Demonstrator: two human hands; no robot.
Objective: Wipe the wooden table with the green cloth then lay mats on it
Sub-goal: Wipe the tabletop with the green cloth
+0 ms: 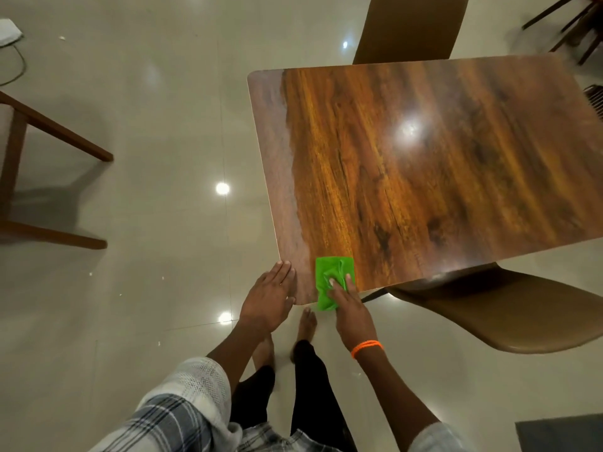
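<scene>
Right hand (350, 305) flat on the green cloth (332, 280), fingers spread over it and pressing it to the wooden table (424, 158) at the near edge; nothing gripped, palm down. Orange band (366, 348) on that wrist. Cloth crumpled; most of it lies on the tabletop ahead of the fingertips, while its near end overhangs the table edge beside the palm. Left hand (269, 298) just to the left of the cloth, apart from it, open and flat with fingers together, resting on the table's near corner, holding nothing. Beyond both hands the tabletop stretches away, glossy, with a lamp reflection well ahead of the right hand. To the right of the right hand, a brown chair (505, 314) is tucked partly under the near edge; a second chair (411, 27) stands at the far edge. Below the hands, bare feet (306, 324) on a pale tiled floor (146, 223). Far to the left of the left hand, a wooden frame (39, 125), only partly in view. Checked sleeve (182, 406) on the left arm.
</scene>
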